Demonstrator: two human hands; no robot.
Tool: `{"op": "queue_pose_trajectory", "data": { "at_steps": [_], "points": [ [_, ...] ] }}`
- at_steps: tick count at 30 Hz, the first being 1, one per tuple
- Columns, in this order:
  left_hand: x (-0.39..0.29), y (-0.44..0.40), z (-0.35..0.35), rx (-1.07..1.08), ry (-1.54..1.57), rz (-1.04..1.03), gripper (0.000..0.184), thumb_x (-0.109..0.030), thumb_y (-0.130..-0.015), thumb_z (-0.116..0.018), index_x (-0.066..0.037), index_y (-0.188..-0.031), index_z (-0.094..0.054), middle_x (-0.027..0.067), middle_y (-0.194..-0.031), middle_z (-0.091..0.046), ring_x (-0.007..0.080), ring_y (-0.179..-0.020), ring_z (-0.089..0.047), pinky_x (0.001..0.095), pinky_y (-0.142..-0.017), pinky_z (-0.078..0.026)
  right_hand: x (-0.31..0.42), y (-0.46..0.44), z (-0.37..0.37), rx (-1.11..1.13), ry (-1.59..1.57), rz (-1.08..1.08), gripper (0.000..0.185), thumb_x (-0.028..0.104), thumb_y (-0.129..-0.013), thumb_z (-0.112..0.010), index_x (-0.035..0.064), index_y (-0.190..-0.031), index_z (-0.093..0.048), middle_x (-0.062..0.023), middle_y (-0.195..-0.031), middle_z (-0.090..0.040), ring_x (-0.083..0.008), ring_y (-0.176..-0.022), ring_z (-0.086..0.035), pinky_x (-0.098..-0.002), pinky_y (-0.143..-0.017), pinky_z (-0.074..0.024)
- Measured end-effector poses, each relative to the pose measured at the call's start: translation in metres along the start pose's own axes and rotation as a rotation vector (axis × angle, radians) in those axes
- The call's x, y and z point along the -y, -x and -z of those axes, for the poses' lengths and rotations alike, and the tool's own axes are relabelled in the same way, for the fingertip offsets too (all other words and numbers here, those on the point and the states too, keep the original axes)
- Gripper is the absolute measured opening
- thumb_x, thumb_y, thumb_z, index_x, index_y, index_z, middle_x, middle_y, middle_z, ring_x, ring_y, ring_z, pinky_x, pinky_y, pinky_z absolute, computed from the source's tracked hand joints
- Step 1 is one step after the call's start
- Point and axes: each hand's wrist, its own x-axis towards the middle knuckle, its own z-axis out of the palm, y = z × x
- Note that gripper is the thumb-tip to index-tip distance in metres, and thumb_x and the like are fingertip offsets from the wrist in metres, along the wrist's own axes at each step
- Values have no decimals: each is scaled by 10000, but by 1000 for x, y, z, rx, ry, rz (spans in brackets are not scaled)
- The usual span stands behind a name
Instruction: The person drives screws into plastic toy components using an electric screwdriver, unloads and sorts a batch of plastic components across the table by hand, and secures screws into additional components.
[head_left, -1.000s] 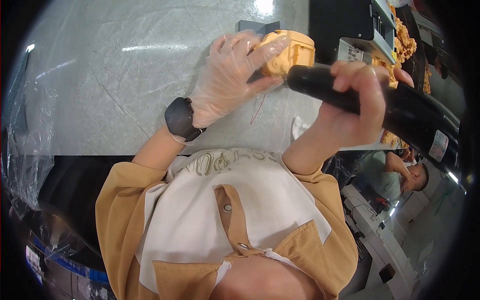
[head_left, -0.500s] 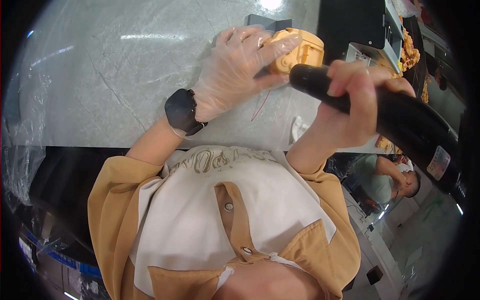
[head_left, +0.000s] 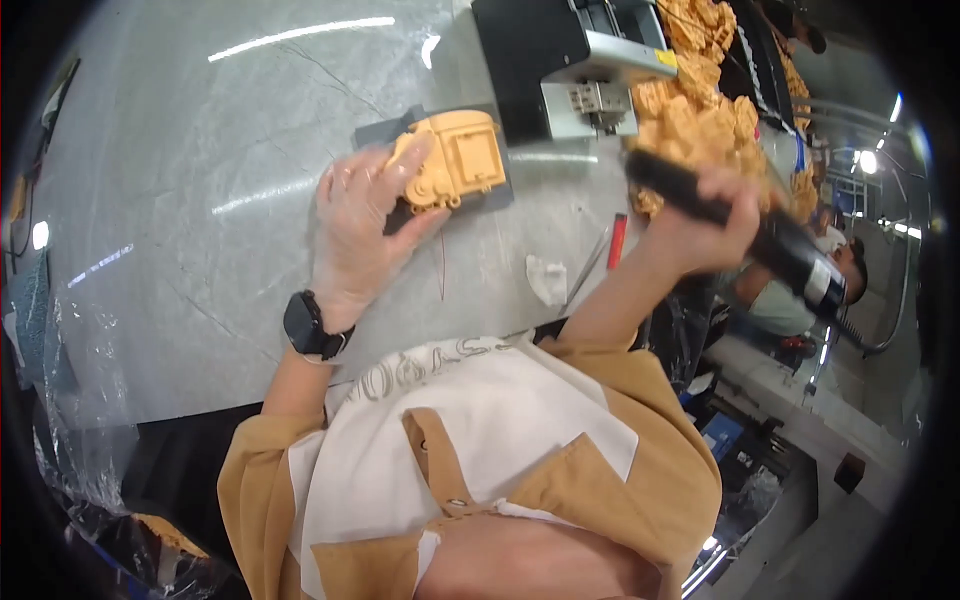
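Note:
My left hand [head_left: 360, 215], in a clear plastic glove, grips the left side of an orange plastic housing [head_left: 472, 155] with thumb and fingers. The housing lies on a dark grey block [head_left: 497, 197], its rectangular recess facing up. A thin red wire [head_left: 443, 265] trails from below it onto the table. To the right, my right hand [head_left: 705, 225] is wrapped round a thick black cylindrical corded tool [head_left: 790, 255]. The blunt end of this tool points up and left, apart from the housing. Motion blurs the hand and the tool.
A black and silver machine [head_left: 590, 95] stands beyond the housing, with a heap of orange parts [head_left: 690, 125] beside it. A crumpled white scrap [head_left: 546, 280], a thin metal tool [head_left: 588, 268] and a red-handled object [head_left: 618, 240] lie nearer me. Another person [head_left: 790, 300] is at the right.
My right hand has drawn the black tool away from the housing to the right. The view has shifted, bringing more of the machine and orange heap into sight. My left hand stays on the housing.

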Motion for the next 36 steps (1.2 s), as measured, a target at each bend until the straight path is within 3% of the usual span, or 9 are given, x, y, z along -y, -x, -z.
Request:
{"op": "queue_pose_trajectory", "data": {
  "at_steps": [2,8,11,16,20,22,26,30,36],
  "points": [
    [4,-5,-3,-1,-4,-42,640,-302,-650,-710,-170,-1225,-462,57,-996,-503,235,-966,-465,381,-880,-330,-15,-14,-19,-34,216,225,382,-90,-698,-509,-30,-1051,-375,-78,-601,-492,-157,-430,-457,-316,-498,-444],
    [2,-2,-5,15,61,-14,650,-296,-657,-713,-176,-1238,-445,48,-1015,-493,232,-987,-454,386,-906,-310,-21,-11,-18,44,296,183,417,-84,-704,-521,-26,-1081,-350,-97,-590,-491,-157,-435,-467,-304,-501,-461],
    [1,-1,-3,38,95,3,674,-280,-646,-721,-184,-1248,-432,47,-1036,-484,233,-1000,-448,394,-913,-302,-8,-7,-19,94,40,190,483,-83,-673,-540,5,-1108,-348,-96,-568,-480,-166,-423,-472,-323,-496,-467],
    [3,1,-4,58,64,16,745,-233,-603,-752,-198,-1263,-409,45,-1046,-474,223,-1020,-444,417,-932,-289,-29,-23,-26,50,195,253,448,-90,-689,-535,-33,-1094,-350,-102,-572,-500,-162,-404,-465,-308,-482,-460],
    [1,6,0,75,36,38,753,-218,-593,-758,-209,-1260,-410,44,-1041,-473,214,-1032,-444,452,-948,-268,-25,-14,-27,138,273,180,401,-97,-703,-540,-37,-1064,-375,-86,-587,-508,-149,-411,-461,-288,-460,-432],
    [2,4,0,63,-1,24,732,-224,-605,-750,-215,-1254,-413,46,-1043,-474,211,-1034,-452,482,-963,-243,-14,-9,-34,211,341,-15,402,-106,-699,-537,-29,-1064,-389,-71,-579,-486,-150,-418,-452,-288,-453,-423],
    [0,6,-1,81,-4,49,708,-225,-622,-732,-210,-1253,-411,46,-1044,-475,209,-1026,-461,492,-969,-231,13,33,-47,494,32,-36,455,-2,-719,-466,-9,-1143,-300,-82,-569,-433,-181,-419,-451,-350,-487,-436],
    [0,6,-2,9,18,44,689,-203,-630,-705,-213,-1253,-410,38,-1018,-473,207,-1019,-462,496,-979,-219,-7,49,-90,581,163,37,447,-2,-712,-451,-23,-1127,-285,-97,-562,-445,-180,-414,-445,-353,-480,-437],
    [3,15,2,57,41,76,699,-193,-601,-710,-182,-1225,-395,56,-1102,-482,245,-1050,-466,499,-1005,-200,-28,54,-108,508,-81,-186,438,-9,-708,-454,1,-1118,-304,-91,-564,-447,-174,-390,-431,-357,-466,-425]
  ]
}}
